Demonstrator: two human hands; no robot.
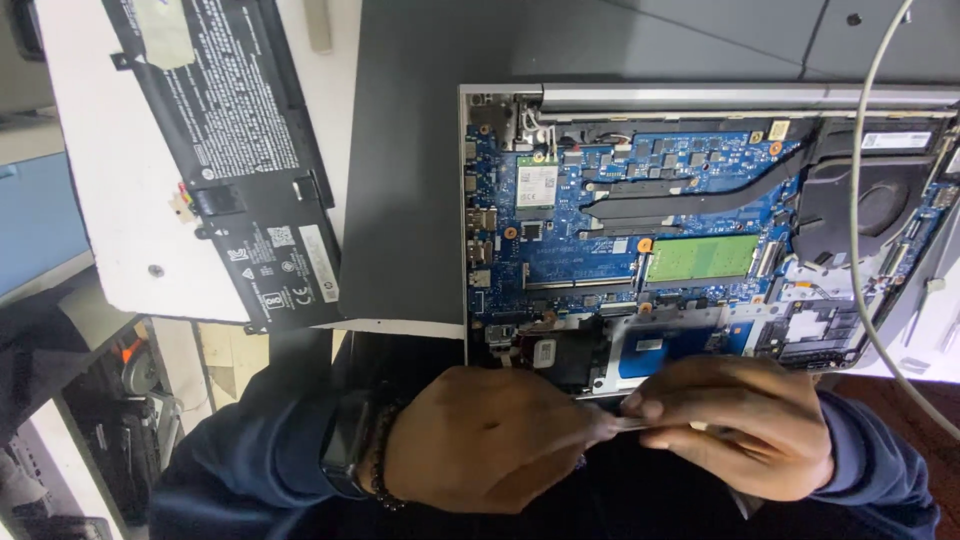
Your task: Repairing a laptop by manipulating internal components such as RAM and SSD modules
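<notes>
Fingers (650, 405) of my right hand (740, 425) and left hand (490, 440) are pinching a thin silvery strip (630, 424) together | hovering at the near edge of the opened laptop (700, 220) | black battery (240, 150) is lying well apart.

Blue circuit board (600, 215) fills the opened laptop (700, 230), with a green memory strip (700, 258) and a dark copper-toned heat pipe (690, 200) across it. Silver hinge bar (740, 97) up top. The battery (235, 140) is black with white print, lying on a white board (110, 180). A white cable (860, 200) curves over. Navy sleeves (260, 440), black watch (345, 445), dark beaded bracelet (383, 460).
</notes>
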